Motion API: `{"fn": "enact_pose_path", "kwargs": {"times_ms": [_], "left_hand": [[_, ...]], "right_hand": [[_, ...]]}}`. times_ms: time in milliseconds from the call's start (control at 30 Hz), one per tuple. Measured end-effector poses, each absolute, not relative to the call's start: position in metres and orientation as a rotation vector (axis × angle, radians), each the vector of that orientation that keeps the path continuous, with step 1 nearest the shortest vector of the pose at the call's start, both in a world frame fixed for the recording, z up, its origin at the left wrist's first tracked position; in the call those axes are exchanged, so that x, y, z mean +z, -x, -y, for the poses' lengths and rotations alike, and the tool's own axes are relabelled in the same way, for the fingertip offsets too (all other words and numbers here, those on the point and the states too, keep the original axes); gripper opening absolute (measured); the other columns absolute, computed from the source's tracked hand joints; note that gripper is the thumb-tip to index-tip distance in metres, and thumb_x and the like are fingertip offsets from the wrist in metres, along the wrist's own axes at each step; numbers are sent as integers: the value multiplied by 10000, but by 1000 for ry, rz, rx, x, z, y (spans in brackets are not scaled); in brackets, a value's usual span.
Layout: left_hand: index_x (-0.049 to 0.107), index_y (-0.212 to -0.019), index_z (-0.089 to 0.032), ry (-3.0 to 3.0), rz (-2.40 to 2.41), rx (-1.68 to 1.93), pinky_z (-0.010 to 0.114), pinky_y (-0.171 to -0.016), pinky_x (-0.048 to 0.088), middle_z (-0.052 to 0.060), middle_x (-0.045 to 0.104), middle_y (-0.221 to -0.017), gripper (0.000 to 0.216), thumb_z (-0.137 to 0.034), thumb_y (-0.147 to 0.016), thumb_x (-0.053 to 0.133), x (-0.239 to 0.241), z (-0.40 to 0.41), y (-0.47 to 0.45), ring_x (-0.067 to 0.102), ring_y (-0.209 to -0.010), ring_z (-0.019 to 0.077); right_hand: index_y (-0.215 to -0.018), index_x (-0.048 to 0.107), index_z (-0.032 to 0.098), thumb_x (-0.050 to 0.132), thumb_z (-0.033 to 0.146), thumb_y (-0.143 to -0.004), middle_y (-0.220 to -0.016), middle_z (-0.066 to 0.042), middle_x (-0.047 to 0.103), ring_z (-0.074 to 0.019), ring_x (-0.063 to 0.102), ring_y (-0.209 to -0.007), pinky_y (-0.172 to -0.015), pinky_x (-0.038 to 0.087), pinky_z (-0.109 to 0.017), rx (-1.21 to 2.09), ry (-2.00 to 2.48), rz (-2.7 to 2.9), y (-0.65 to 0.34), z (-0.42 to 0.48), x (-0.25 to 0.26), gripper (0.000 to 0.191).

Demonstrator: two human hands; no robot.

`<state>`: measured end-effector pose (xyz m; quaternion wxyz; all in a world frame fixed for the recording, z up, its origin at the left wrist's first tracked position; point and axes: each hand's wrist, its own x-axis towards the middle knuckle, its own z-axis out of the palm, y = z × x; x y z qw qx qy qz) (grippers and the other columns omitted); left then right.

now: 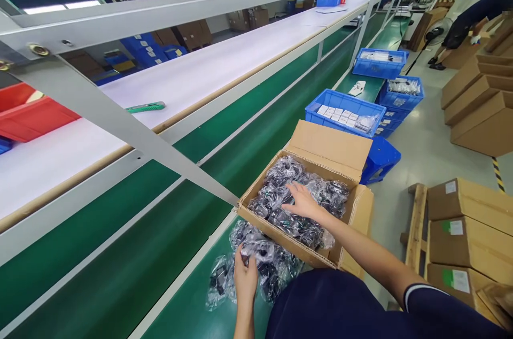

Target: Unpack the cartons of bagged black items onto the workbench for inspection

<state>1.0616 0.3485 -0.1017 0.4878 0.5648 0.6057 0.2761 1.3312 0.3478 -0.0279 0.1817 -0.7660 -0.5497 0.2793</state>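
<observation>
L hand at bagged pcs on bench, lower ctr, can't tell if grip's clamped; R hand, ctr, fingers apart over bags in ctn.

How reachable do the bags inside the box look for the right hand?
Very likely yes: the right hand, fingers spread, is right at the bags. The box is open on top, its far flap raised clear of the hand.
</observation>
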Motion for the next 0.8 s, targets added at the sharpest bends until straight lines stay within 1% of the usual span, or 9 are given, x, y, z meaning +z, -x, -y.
{"fn": "enact_pose_path", "kwargs": {"times_ms": [33,100,200,267,433,567,633,700,800], "left_hand": [[411,-1246,-158,-1402,-1491,626,387,-881,453,166,456,-1298,679,-592,-731,499,-104,-350,-1060,497,-1136,280],[412,-1259,-151,-1447,-1500,534,394,-900,442,165,413,-1346,691,-593,-731,478,-109,-353,-1057,455,-1189,294],[442,-1232,-140,-1470,-1482,474,397,-899,444,173,390,-1361,681,-594,-725,469,-115,-352,-1053,426,-1217,304],[470,-1195,-133,-1484,-1478,483,403,-896,447,179,410,-1335,659,-595,-726,460,-116,-350,-1052,430,-1209,303],[503,-1146,-120,-1769,-1479,621,434,-899,447,185,454,-1268,564,-551,-798,393,-97,-362,-1072,465,-1152,302],[469,-1227,-128,-2270,-1264,602,431,-1043,321,158,440,-1298,464,-417,-875,381,-65,-397,-1128,387,-1231,276],[386,-1323,-100,-2527,-1127,417,426,-1049,307,181,347,-1377,531,-344,-857,455,-52,-423,-1166,314,-1280,295],[249,-1416,-101,-2810,-1006,141,461,-1051,281,201,191,-1461,740,-254,-773,583,-46,-453,-1205,197,-1332,349],[179,-1451,-141,-3118,-692,-296,511,-1070,195,196,33,-1502,978,-122,-624,702,-46,-498,-1256,75,-1354,408]], "right_hand": [[-1455,196,177,625,445,-770,-1485,-142,96,-360,40,-1356,-1094,123,-470,735,2356,1512,-1338,-355,-37,852],[-1474,102,200,660,409,-741,-1486,-159,26,-420,-16,-1339,-1064,124,-529,790,2613,1433,-1354,-368,-58,944],[-1463,149,242,656,449,-730,-1459,-190,74,-475,97,-1299,-979,237,-562,894,2699,1377,-1371,-380,-82,916],[-1429,239,260,639,463,-735,-1419,-196,148,-461,179,-1268,-935,291,-535,848,2695,1376,-1376,-382,-90,826],[-1302,391,265,592,337,-768,-1256,-147,323,-338,339,-1163,-900,331,-395,737,2640,1412,-1377,-370,-90,575],[-1336,355,293,630,405,-744,-1291,-150,284,-353,328,-1175,-892,336,-384,810,2605,1411,-1377,-363,-89,663],[-1388,289,320,661,531,-697,-1334,-166,240,-401,281,-1213,-893,340,-420,887,2591,1402,-1377,-366,-90,813],[-1412,253,333,671,630,-641,-1374,-180,191,-444,229,-1240,-896,338,-469,949,2587,1376,-1374,-371,-90,925],[-1386,319,328,682,660,-607,-1407,-182,149,-458,185,-1262,-898,332,-531,957,2608,1299,-1369,-378,-92,921]]}}
